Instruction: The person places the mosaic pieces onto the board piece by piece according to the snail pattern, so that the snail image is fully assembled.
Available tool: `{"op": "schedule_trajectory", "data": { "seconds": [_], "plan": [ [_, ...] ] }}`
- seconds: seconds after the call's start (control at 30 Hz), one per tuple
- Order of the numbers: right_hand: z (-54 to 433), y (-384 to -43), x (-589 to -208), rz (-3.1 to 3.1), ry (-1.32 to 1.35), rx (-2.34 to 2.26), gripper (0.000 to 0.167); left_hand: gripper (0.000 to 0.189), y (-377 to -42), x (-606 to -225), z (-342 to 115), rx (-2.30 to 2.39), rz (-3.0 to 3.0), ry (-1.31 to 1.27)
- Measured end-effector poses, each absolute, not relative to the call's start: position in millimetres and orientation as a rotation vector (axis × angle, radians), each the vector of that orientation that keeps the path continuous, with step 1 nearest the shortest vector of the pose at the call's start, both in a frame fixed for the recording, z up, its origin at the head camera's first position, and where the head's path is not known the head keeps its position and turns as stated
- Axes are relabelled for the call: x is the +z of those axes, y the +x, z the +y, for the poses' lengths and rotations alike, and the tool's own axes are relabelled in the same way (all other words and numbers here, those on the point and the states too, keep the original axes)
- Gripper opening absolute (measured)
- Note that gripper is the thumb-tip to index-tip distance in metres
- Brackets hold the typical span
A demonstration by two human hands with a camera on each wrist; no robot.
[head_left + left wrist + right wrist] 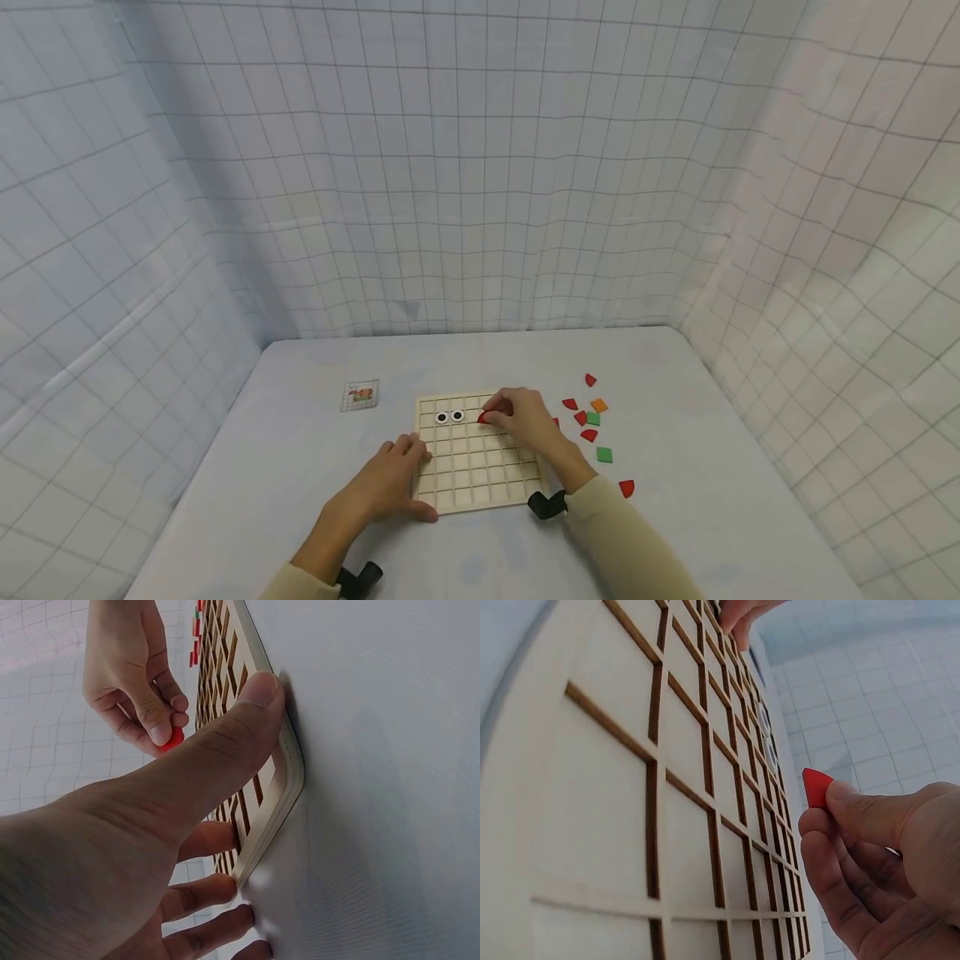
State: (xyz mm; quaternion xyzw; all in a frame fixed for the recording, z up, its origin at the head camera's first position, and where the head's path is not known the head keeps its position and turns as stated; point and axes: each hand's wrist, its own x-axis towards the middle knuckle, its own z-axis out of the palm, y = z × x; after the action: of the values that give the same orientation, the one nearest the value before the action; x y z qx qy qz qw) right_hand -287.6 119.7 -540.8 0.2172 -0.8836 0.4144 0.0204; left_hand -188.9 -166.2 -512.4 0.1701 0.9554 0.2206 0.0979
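Observation:
A pale wooden grid board [480,479] lies on the white table, divided into square cells. Two white tiles with black dots [457,416] sit side by side in its far-left cells. My right hand [528,421] pinches a red wedge-shaped piece [817,787] between thumb and fingertips, over the board's far part. The right wrist view shows that wedge held just above the grid. My left hand [382,483] rests at the board's left side, thumb [259,690] on the near-left corner's rim and fingers spread along the left edge.
Right of the board lie several loose red wedges [627,488], green squares [604,455] and an orange square [599,406]. A small picture card [361,395] with a gridded pattern lies at the back left. Grid-patterned white cloth [465,167] surrounds the table's back and sides.

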Motion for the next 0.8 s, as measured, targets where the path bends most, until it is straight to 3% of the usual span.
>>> {"op": "schedule_trajectory", "data": {
  "seconds": [0.6,0.8],
  "plan": [
    [77,-298,-558,-2.707,0.878,1.299,0.007,0.090,-189,-515,-166,0.656,2.828,0.513],
    [58,-290,-552,-2.816,0.810,1.226,0.006,0.090,-188,-517,-169,0.663,2.825,0.527]
  ]
}}
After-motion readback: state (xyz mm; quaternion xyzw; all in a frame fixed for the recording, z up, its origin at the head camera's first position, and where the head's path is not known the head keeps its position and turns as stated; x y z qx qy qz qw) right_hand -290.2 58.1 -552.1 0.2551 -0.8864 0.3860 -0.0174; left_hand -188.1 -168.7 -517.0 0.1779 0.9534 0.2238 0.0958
